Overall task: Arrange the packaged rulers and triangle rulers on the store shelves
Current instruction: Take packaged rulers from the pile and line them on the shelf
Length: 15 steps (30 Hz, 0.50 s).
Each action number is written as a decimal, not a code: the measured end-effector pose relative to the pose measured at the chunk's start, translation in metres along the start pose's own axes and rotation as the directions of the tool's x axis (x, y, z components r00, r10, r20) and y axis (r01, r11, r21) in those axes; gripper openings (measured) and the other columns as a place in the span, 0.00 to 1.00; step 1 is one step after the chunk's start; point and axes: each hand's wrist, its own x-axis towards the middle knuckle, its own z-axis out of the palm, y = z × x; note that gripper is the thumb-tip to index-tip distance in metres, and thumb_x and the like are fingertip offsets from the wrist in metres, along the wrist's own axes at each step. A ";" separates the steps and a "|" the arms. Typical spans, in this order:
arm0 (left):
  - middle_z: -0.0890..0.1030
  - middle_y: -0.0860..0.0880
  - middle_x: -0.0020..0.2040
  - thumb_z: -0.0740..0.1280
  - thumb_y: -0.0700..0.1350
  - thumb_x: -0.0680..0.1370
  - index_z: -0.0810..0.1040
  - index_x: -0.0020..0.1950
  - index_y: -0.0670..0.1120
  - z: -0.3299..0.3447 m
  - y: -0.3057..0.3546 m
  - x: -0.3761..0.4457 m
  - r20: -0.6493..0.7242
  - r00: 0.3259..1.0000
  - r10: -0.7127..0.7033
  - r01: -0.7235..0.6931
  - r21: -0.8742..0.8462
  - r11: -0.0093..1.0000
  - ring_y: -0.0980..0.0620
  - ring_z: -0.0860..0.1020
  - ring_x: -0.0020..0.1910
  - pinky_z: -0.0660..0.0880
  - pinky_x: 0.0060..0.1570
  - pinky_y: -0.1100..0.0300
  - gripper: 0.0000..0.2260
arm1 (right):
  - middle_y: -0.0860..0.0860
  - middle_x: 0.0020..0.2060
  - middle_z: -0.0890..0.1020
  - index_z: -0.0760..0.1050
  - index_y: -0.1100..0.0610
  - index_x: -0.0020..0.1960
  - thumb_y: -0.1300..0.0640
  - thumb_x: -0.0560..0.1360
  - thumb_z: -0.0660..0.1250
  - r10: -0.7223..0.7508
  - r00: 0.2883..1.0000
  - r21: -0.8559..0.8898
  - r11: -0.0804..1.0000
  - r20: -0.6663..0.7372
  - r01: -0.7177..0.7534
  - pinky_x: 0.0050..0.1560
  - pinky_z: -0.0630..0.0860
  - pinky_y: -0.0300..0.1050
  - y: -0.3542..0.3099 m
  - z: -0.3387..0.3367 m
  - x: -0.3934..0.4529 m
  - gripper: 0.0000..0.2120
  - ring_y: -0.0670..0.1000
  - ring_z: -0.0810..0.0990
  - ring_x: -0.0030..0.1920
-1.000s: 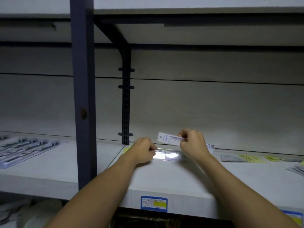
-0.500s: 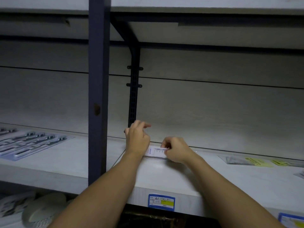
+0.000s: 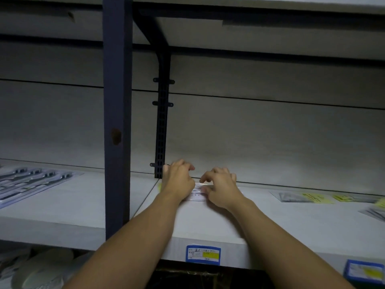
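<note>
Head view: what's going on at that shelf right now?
A person is setting a packaged ruler flat on the shelf, near the back wall. The left hand and right hand both rest over it, fingers curled loosely on top. More packaged items lie further right on the shelf.

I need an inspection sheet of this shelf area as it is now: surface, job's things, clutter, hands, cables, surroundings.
Surface: pale shelf board, blue price label on its front edge.
Job's things: packaged ruler lying flat under both hands; more packs with yellow labels to the right.
Clutter: blister packs on the neighbouring board, contents unclear.
Hands: left hand and right hand rest on the ruler, fingers curled; grip cannot be told.
Cables: nothing seen.
Surroundings: dark blue upright post, slotted bracket rail, shelf above, dim light.
</note>
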 end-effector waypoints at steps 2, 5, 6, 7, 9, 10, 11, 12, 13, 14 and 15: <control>0.76 0.54 0.63 0.62 0.39 0.75 0.78 0.62 0.52 0.004 0.003 0.000 0.050 0.998 0.036 -0.038 0.042 0.998 0.53 0.71 0.65 0.62 0.63 0.54 0.18 | 0.47 0.54 0.74 0.78 0.47 0.59 0.53 0.77 0.68 -0.001 0.999 -0.008 1.000 -0.035 0.001 0.53 0.55 0.46 0.004 -0.006 -0.004 0.11 0.51 0.67 0.62; 0.75 0.54 0.64 0.62 0.44 0.78 0.77 0.64 0.53 0.008 0.013 0.002 0.099 0.989 0.113 -0.122 0.096 0.988 0.53 0.71 0.66 0.60 0.62 0.54 0.16 | 0.47 0.56 0.75 0.78 0.47 0.60 0.52 0.77 0.67 -0.004 0.999 -0.070 0.998 -0.052 0.000 0.54 0.56 0.48 0.013 -0.017 -0.013 0.12 0.52 0.65 0.62; 0.75 0.54 0.65 0.62 0.46 0.78 0.76 0.64 0.53 0.010 0.018 0.003 0.109 0.984 0.142 -0.154 0.114 0.981 0.52 0.70 0.67 0.60 0.62 0.54 0.16 | 0.48 0.57 0.74 0.77 0.47 0.60 0.52 0.77 0.67 -0.001 0.999 -0.091 0.996 -0.049 -0.003 0.54 0.57 0.48 0.017 -0.021 -0.018 0.12 0.52 0.65 0.62; 0.75 0.54 0.65 0.61 0.47 0.78 0.76 0.65 0.53 0.011 0.024 0.005 0.118 0.978 0.170 -0.186 0.134 0.973 0.52 0.70 0.67 0.60 0.62 0.53 0.16 | 0.48 0.57 0.74 0.77 0.47 0.60 0.52 0.77 0.67 0.002 0.999 -0.109 0.994 -0.043 -0.006 0.54 0.57 0.48 0.021 -0.026 -0.022 0.12 0.52 0.65 0.62; 0.76 0.53 0.65 0.62 0.49 0.78 0.75 0.66 0.53 0.013 0.035 0.007 0.151 0.964 0.218 -0.241 0.155 0.958 0.51 0.70 0.68 0.60 0.63 0.53 0.16 | 0.48 0.58 0.74 0.77 0.47 0.60 0.51 0.77 0.67 0.007 0.999 -0.137 0.991 -0.039 -0.012 0.53 0.56 0.48 0.032 -0.037 -0.029 0.12 0.52 0.65 0.63; 0.76 0.53 0.65 0.62 0.50 0.78 0.75 0.66 0.52 0.015 0.042 0.008 0.181 0.955 0.234 -0.260 0.141 0.955 0.51 0.71 0.67 0.60 0.63 0.53 0.17 | 0.48 0.58 0.74 0.77 0.47 0.60 0.51 0.77 0.66 0.013 0.999 -0.147 0.989 -0.043 -0.019 0.53 0.56 0.48 0.039 -0.044 -0.033 0.12 0.52 0.65 0.63; 0.77 0.53 0.64 0.63 0.51 0.78 0.74 0.67 0.52 0.016 0.049 0.009 0.216 0.947 0.240 -0.267 0.110 0.957 0.52 0.72 0.66 0.60 0.62 0.54 0.17 | 0.48 0.57 0.74 0.77 0.47 0.59 0.51 0.77 0.66 0.020 0.999 -0.154 0.988 -0.050 -0.028 0.53 0.56 0.48 0.047 -0.050 -0.037 0.11 0.52 0.65 0.62; 0.78 0.53 0.63 0.63 0.52 0.78 0.74 0.67 0.53 0.018 0.056 0.009 0.247 0.939 0.238 -0.263 0.073 0.962 0.52 0.73 0.65 0.60 0.62 0.54 0.17 | 0.48 0.57 0.74 0.77 0.47 0.59 0.51 0.77 0.66 0.027 0.998 -0.161 0.986 -0.057 -0.036 0.53 0.56 0.48 0.056 -0.057 -0.040 0.11 0.52 0.65 0.62; 0.78 0.53 0.62 0.64 0.52 0.78 0.73 0.67 0.53 0.020 0.063 0.010 0.274 0.933 0.233 -0.255 0.046 0.966 0.52 0.73 0.64 0.60 0.61 0.55 0.18 | 0.48 0.56 0.74 0.77 0.47 0.58 0.51 0.77 0.66 0.036 0.997 -0.166 0.985 -0.063 -0.046 0.53 0.56 0.48 0.065 -0.064 -0.044 0.10 0.52 0.65 0.62; 0.78 0.53 0.62 0.64 0.52 0.78 0.73 0.67 0.52 0.022 0.070 0.009 0.290 0.929 0.231 -0.252 0.038 0.967 0.52 0.73 0.64 0.60 0.61 0.55 0.18 | 0.48 0.56 0.74 0.78 0.47 0.58 0.51 0.77 0.66 0.042 0.997 -0.171 0.984 -0.066 -0.053 0.52 0.55 0.48 0.075 -0.070 -0.048 0.10 0.52 0.65 0.62; 0.78 0.53 0.62 0.64 0.52 0.78 0.73 0.67 0.52 0.024 0.079 0.009 0.300 0.926 0.231 -0.256 0.046 0.966 0.52 0.73 0.64 0.60 0.61 0.55 0.17 | 0.48 0.56 0.74 0.78 0.47 0.58 0.51 0.77 0.66 0.048 0.997 -0.175 0.983 -0.067 -0.059 0.52 0.55 0.48 0.086 -0.076 -0.053 0.10 0.53 0.65 0.62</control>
